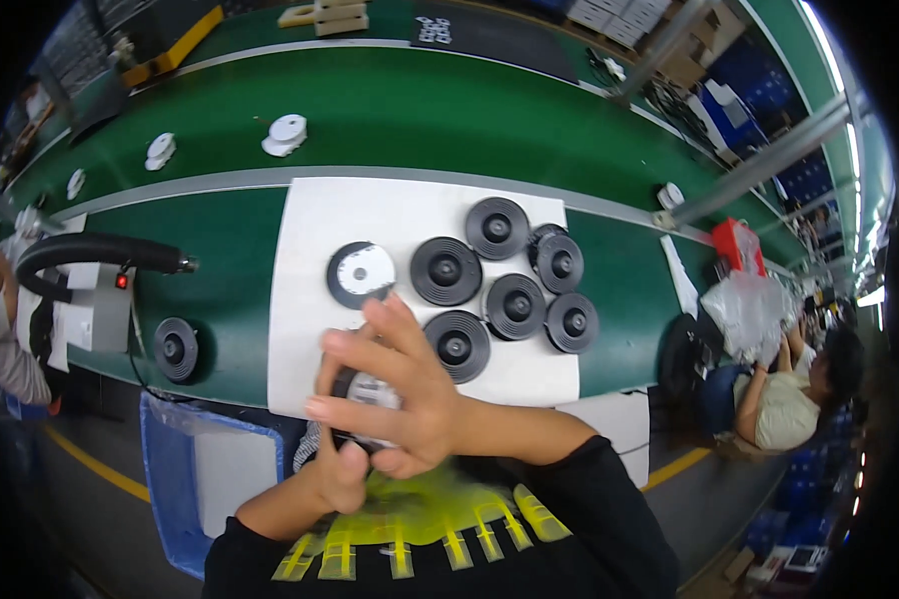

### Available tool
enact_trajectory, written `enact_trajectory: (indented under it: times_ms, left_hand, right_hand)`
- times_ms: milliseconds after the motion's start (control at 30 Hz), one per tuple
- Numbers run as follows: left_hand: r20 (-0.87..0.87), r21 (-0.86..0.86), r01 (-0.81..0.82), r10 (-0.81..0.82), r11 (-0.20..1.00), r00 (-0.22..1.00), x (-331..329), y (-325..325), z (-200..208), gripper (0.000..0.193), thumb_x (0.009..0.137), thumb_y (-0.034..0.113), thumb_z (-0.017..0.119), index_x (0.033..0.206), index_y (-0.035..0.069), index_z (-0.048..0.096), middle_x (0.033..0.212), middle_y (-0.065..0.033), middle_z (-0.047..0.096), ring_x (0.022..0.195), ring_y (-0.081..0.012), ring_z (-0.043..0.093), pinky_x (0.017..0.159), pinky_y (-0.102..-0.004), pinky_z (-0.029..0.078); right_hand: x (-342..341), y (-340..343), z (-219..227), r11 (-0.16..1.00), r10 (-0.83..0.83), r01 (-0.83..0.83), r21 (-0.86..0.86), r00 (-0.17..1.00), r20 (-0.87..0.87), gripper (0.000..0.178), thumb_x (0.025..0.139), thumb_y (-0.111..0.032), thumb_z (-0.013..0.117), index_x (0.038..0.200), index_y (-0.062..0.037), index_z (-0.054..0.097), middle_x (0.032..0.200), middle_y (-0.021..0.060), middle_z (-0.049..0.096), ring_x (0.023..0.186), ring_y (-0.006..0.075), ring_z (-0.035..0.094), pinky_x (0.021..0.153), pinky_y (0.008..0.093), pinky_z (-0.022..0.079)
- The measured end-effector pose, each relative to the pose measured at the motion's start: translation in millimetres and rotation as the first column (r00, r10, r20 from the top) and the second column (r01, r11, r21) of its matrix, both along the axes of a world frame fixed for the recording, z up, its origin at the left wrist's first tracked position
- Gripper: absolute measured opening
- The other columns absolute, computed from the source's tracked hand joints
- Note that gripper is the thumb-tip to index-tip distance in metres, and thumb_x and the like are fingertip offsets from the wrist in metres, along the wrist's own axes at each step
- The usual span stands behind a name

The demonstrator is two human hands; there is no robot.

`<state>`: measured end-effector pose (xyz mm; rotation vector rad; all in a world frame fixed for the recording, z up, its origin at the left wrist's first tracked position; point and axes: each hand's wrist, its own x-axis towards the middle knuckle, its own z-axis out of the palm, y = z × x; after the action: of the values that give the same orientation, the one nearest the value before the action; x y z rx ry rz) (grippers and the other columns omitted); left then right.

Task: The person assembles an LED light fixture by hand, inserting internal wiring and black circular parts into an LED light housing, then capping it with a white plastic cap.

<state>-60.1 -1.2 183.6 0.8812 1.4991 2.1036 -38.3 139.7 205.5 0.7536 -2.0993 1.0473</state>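
Note:
Close in front of my body, my two hands hold a round black part with a pale grey-and-white face [372, 397]. My right hand [415, 394] reaches over it with bent fingers spread across its face and edge. From below and the left, my left hand [335, 479] grips it; its thumb shows and most of its other fingers are hidden. Just beyond my fingertips lies a black disc with a white round plate on top [366, 268]. Several black ridged discs, one of them a ringed disc [446, 272], lie to the right on a white sheet [305, 230].
Left of the sheet are another black disc [177, 349] and a grey box with a black flexible hose [100, 250]. White round parts [287, 130] stand on a green conveyor [400, 110]. A blue bin [165, 479] is at my lower left. People sit at both sides.

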Motion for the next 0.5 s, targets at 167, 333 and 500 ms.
enact_trajectory:
  times_ms: [167,333,500]
  left_hand:
    - [0.253,0.095,0.04,-0.063,0.995,0.965,-11,9,-3,0.079,0.099,0.054,0.035,0.154,0.007,0.005,0.157,-0.0115,0.019,0.145,-0.027,0.024,0.117,-0.0423,0.022]
    - [0.169,0.114,-0.02,0.0,0.993,0.986,-74,65,-6,0.063,0.102,0.045,0.031,0.155,0.016,0.012,0.155,-0.0112,0.025,0.141,-0.0255,0.031,0.116,-0.0392,0.025]
    - [0.01,-0.128,-0.202,0.205,0.971,0.979,-90,48,4,0.069,0.1,0.047,0.038,0.155,0.012,0.014,0.158,-0.0168,0.02,0.144,-0.0285,0.024,0.115,-0.0435,0.022]
  right_hand:
    - [-20,18,-11,0.995,-0.076,0.08,-0.057,0.994,0.072,0.052,0.096,-0.043,0.04,0.138,-0.0165,0.053,0.152,0.0234,0.033,0.141,0.0464,0.026,0.112,0.0609,0.018]
    - [-44,56,19,0.752,-0.58,0.515,0.411,0.814,0.042,0.061,0.086,-0.044,0.055,0.142,-0.0202,0.048,0.109,0.0158,0.056,0.099,0.035,0.054,0.078,0.0467,0.04]
    - [-109,113,0,0.714,-0.617,0.528,0.46,0.785,0.056,0.055,0.087,-0.039,0.058,0.137,-0.0191,0.046,0.088,0.0144,0.061,0.079,0.031,0.062,0.07,0.0439,0.047]
